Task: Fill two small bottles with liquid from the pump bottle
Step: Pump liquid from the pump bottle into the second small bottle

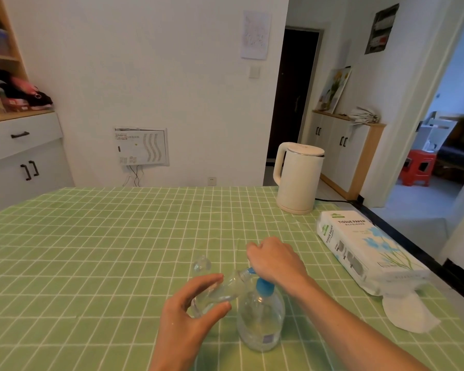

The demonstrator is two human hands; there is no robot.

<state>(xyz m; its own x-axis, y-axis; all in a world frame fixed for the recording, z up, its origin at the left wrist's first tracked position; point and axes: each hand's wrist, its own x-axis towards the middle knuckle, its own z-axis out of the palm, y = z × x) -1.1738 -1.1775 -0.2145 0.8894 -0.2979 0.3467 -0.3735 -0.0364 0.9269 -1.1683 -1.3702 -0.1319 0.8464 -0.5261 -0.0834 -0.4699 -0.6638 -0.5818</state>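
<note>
Hands are working low on the green checked worktop (91, 236): the left hand (188, 317) is grasping a tilted small bottle (220, 293) at the spout, the right hand (276, 261) pressing down, closed over the pump bottle (260, 319). Beyond, a tissue pack (370, 250) and white kettle (298, 178) are sitting before a white wall (145, 76).

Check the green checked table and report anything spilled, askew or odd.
No spill shows. One loose white tissue sheet sticks out from the torn end of the tissue paper pack. The small clear bottle is tilted deliberately to the blue pump nozzle.
</note>
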